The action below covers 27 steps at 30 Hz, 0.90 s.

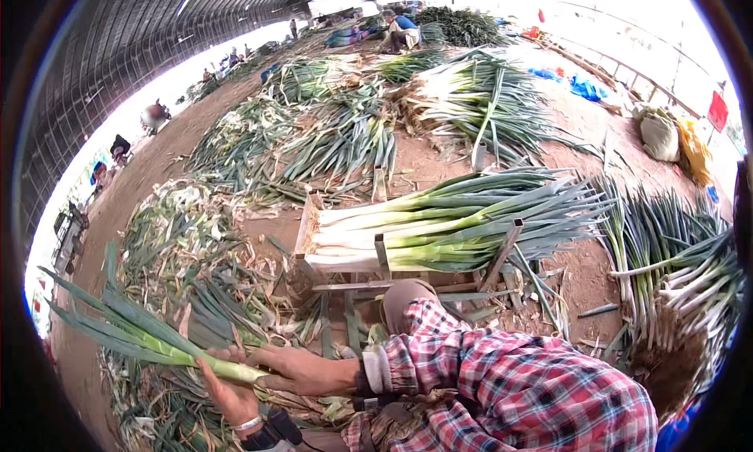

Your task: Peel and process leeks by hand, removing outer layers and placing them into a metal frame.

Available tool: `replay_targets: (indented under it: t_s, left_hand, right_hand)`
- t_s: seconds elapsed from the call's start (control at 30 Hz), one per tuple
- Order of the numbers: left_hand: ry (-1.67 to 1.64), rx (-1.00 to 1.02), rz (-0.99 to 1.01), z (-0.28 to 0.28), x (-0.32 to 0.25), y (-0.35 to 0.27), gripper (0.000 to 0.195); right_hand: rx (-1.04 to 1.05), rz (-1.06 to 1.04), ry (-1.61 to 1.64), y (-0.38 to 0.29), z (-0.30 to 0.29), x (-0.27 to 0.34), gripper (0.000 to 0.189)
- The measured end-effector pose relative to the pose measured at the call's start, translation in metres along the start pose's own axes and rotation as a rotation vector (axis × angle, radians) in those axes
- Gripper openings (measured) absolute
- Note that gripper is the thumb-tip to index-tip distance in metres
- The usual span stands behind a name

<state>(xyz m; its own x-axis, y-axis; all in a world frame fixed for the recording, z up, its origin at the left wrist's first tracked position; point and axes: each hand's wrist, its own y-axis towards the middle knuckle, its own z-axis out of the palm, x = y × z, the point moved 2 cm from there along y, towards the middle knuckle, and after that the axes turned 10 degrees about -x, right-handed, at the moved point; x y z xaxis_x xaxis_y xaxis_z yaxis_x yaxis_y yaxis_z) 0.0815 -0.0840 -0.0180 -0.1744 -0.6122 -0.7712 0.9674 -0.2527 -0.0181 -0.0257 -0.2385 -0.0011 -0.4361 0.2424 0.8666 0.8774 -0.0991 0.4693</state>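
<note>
In both hands I have a green onion (159, 349), its long leaves reaching out to the left. My left hand (230, 387), palm up with a band at the wrist, wraps the stalk from below. Over the lower, pale end lies my right hand (300, 366), its fingers around the stalk; the root end is hidden. Beyond my knee, a metal rack (382, 256) cradles a bundle of green onions (453, 222). Their white ends face an end plate (306, 223) on the left, and the leaves hang past the right side.
Stripped leaves (182, 234) cover the ground to the left. Piled green onions (470, 93) lie beyond the rack, and another stack (665, 258) stands at right. A person (403, 31) crouches at the back. Sacks (659, 134) sit at far right.
</note>
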Motion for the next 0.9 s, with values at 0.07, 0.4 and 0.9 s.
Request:
replay_targets:
  t_s: [0.07, 0.4, 0.9]
  left_hand:
    - [-0.016, 0.016, -0.041, 0.016, 0.007, 0.001, 0.042]
    - [-0.054, 0.175, -0.019, 0.041, -0.012, -0.004, 0.037]
    - [-0.116, 0.142, 0.057, 0.044, -0.01, -0.02, 0.048]
  right_hand:
    - [-0.026, -0.044, -0.006, 0.014, -0.003, -0.003, 0.03]
    - [0.132, -0.04, 0.01, 0.028, -0.015, 0.002, 0.049]
    - [0.014, 0.256, 0.118, 0.027, -0.004, -0.008, 0.025]
